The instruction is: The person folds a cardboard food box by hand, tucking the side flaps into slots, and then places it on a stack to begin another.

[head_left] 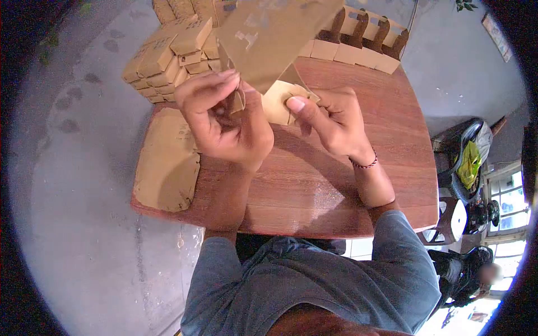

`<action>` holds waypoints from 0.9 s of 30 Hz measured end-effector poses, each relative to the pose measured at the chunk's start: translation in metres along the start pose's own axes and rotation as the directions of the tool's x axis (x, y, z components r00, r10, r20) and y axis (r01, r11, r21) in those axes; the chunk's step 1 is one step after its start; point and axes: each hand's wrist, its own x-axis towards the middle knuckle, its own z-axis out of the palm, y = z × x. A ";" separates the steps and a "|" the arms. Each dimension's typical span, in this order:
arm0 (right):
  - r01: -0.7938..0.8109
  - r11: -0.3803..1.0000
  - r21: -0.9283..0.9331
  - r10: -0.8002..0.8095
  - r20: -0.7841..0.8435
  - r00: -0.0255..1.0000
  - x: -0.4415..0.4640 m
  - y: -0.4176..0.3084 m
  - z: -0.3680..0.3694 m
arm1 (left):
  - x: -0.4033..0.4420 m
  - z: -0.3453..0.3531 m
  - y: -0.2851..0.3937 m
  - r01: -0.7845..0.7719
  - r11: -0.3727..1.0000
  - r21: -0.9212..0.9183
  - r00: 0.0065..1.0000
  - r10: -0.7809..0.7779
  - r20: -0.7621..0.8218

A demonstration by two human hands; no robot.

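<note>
A brown cardboard box (pixel 274 42), partly folded, is held up above the wooden table (pixel 314 185) between my two hands. My left hand (pixel 227 117) pinches a small flap at the box's lower left corner. At its lower right, my right hand (pixel 333 115) grips another flap, with the thumb pressed on the pale inner side of the cardboard. The far end of the box runs out of the top of the view. Flat cardboard (pixel 165 162) lies on the table's left side, near my left forearm.
Folded cardboard boxes (pixel 162 59) are piled at the back left of the table. A row of open boxes with cut-out sides (pixel 358 53) stands along the back right edge. A white-topped stool (pixel 451 221), a chair with bags (pixel 468 159) and another person (pixel 465 274) are off to the right.
</note>
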 end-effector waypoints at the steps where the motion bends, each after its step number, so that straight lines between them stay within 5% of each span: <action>1: 0.006 1.000 0.004 -0.006 -0.018 1.000 0.000 -0.001 -0.001 | 0.001 0.000 0.000 -0.005 1.000 0.008 1.000 0.005 0.002; 8: 0.031 0.999 0.029 -0.029 -0.066 0.997 -0.001 0.005 -0.001 | 0.004 0.000 -0.003 -0.035 0.999 -0.024 0.999 0.035 0.030; 11: 0.052 0.996 -0.067 -0.047 0.067 0.997 0.002 0.018 -0.013 | 0.008 0.000 -0.003 0.001 0.999 -0.044 0.998 -0.003 -0.058; 13: 0.231 0.939 -0.254 -0.235 0.013 0.972 0.003 0.013 -0.023 | 0.015 -0.001 -0.001 0.080 0.991 0.104 0.996 -0.076 -0.045; 15: 0.159 0.976 -0.146 -0.170 -0.059 0.984 0.003 0.010 -0.026 | 0.018 0.000 -0.001 0.181 0.980 0.083 0.983 -0.180 -0.023; 17: 0.241 0.958 -0.158 -0.274 -0.239 0.932 0.013 0.017 -0.025 | 0.017 0.002 -0.002 0.283 0.957 0.064 0.959 -0.283 -0.005; 19: 0.181 0.971 -0.158 -0.201 -0.121 0.972 0.013 0.011 -0.021 | 0.015 0.005 -0.002 0.309 0.951 0.008 0.948 -0.309 0.073; 21: 0.030 0.996 0.088 -0.028 -0.019 0.999 0.011 0.009 -0.008 | 0.010 0.012 0.002 0.339 0.939 -0.056 0.937 -0.332 0.103; 22: -0.211 0.935 0.285 0.197 0.076 0.977 0.009 0.002 -0.008 | 0.009 0.014 0.003 0.366 0.923 -0.115 0.927 -0.352 0.130; 27: -0.177 0.927 0.330 0.170 0.052 0.984 0.009 0.015 -0.005 | 0.015 0.014 0.007 0.406 0.911 -0.069 0.890 -0.378 0.254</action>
